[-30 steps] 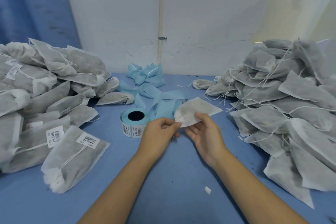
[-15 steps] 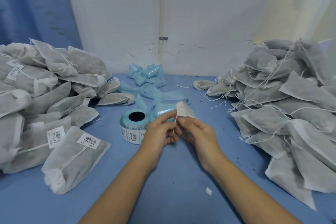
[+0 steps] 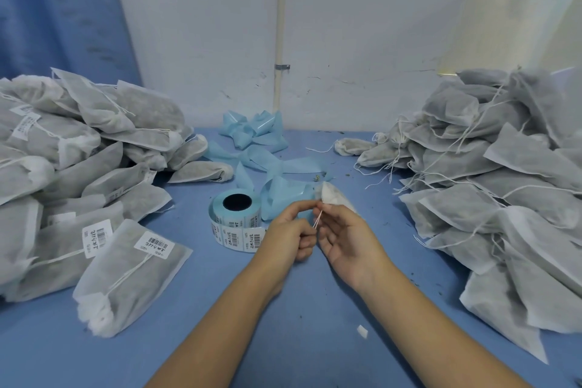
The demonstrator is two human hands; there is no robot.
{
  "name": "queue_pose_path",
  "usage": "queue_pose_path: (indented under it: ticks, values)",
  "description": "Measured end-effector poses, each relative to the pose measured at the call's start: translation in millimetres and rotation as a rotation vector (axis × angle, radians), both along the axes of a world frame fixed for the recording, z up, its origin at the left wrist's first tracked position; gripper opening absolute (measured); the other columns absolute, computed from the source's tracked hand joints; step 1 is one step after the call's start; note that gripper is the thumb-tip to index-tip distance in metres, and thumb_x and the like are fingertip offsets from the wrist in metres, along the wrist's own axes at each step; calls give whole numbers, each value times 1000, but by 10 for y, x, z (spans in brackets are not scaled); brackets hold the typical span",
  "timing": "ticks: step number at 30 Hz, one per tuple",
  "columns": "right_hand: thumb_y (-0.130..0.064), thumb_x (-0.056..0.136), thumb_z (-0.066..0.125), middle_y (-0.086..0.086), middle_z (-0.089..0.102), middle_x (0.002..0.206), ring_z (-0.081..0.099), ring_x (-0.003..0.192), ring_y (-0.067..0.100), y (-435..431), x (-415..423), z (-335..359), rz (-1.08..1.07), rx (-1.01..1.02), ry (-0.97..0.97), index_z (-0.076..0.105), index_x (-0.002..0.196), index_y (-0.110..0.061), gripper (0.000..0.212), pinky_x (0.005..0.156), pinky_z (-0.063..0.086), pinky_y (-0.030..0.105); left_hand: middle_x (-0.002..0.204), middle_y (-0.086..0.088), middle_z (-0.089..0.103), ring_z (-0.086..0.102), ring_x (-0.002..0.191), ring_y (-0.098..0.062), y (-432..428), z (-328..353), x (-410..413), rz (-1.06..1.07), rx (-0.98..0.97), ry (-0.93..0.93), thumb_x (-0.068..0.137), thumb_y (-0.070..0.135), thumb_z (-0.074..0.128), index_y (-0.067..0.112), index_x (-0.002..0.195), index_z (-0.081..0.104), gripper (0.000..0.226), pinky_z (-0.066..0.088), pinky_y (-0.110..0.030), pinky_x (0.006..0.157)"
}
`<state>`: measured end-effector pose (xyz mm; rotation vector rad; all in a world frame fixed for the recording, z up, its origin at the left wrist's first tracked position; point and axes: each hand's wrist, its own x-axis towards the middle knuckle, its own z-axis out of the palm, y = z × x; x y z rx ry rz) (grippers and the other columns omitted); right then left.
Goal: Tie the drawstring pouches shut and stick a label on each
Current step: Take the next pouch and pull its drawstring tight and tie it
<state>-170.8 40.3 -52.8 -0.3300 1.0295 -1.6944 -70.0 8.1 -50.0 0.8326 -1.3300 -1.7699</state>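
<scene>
Head camera, centre of frame: left hand (image 3: 293,231) pinching the thin white drawstring (image 3: 318,219) between thumb and forefinger, other fingers curled; right hand (image 3: 348,241) just beside it, curled round the neck of a small white pouch (image 3: 333,198), the pouch poking up above the fingertips, off the desk (image 3: 283,324). Just left of the hands, resting on the blue desk, a label roll (image 3: 236,217) with barcode stickers facing the camera; behind it, loose blue backing strip (image 3: 252,151) trailing toward the wall. Left side of the frame: heap of labelled pouches (image 3: 78,167). Right side: heap of pouches with loose strings (image 3: 504,183). Lower right of centre, a small white scrap (image 3: 362,331) on the desk. Upper left, blue curtain (image 3: 56,9); up the middle of the white wall, a pale pipe (image 3: 280,41)
</scene>
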Motion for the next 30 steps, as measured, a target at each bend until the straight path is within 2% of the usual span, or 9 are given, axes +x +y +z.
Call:
queue_pose_path:
  ticks: [4, 7, 11, 15, 17, 19, 22, 25, 30]
  values:
    - [-10, 89, 59, 2, 73, 79, 65, 76, 11, -2, 6, 1, 4, -31, -42, 66, 90, -9, 7, 77, 47, 23, 42, 6, 38, 31, 40, -8, 20, -40, 0, 7, -60, -32, 89, -10, 41, 12, 104, 57, 31, 25, -17, 41]
    - [-14, 95, 52, 3, 75, 82, 71, 76, 12, 26, 3, 3, 35, -72, -20, 62, 93, -11, 11, 69, 54, 24, 48, 4, 50, 44, 44, -8, 3, -124, 41, 109, -267, -198, 92, 2, 50, 10, 105, 55, 16, 36, -17, 46]
    - [-14, 96, 53, 0, 65, 67, 61, 72, 16, 53, -18, 6, 35, -49, 233, 64, 90, -10, 13, 79, 53, 26, 59, 9, 55, 51, 54, 2, -3, -167, 92, 252, -604, -333, 92, 14, 59, 15, 93, 62, 3, 38, -10, 55]
    - [-14, 94, 57, -5, 59, 61, 50, 57, 8, 43, -13, -19, -51, -10, 502, 69, 85, -10, 16, 66, 48, 20, 82, 5, 58, 51, 78, -8, 1, -141, 120, 317, -1006, -583, 95, 19, 53, 13, 97, 64, 12, 39, -22, 70]
    - [-13, 93, 57, -8, 60, 58, 49, 53, 5, 30, 7, -38, -78, 0, 641, 68, 83, -9, 16, 57, 45, 16, 96, -2, 58, 51, 93, -17, -6, -145, 128, 280, -1124, -711, 99, 21, 44, 12, 104, 61, 20, 40, -31, 77]
    - [-15, 92, 57, -7, 61, 60, 51, 58, 7, 22, 11, -58, -118, 31, 788, 64, 75, -12, 18, 60, 43, 19, 100, -4, 56, 50, 99, -19, 10, -131, 129, 263, -1181, -827, 101, 21, 41, 11, 106, 61, 23, 41, -32, 78]
    - [-19, 91, 54, -5, 57, 62, 46, 59, 7, 52, -7, -70, -169, 57, 994, 53, 67, -15, 24, 58, 37, 18, 78, -9, 59, 60, 76, -25, 67, -57, 122, 279, -1305, -896, 82, 5, 69, 5, 80, 65, 5, 43, -33, 59]
    - [-19, 91, 51, -7, 48, 59, 38, 55, 7, 82, -2, -59, -194, 53, 1223, 43, 65, -17, 28, 56, 33, 26, 57, -6, 54, 55, 50, -23, 94, -29, 101, 338, -1396, -894, 51, -4, 87, 8, 60, 60, 31, 37, -25, 40]
    - [-19, 91, 49, -6, 46, 68, 41, 71, 15, 106, -8, -42, -231, 78, 1520, 40, 67, -18, 26, 59, 31, 33, 76, -10, 63, 55, 51, -23, 120, -21, 93, 369, -1375, -834, 57, -6, 83, 5, 67, 62, 26, 34, -24, 40]
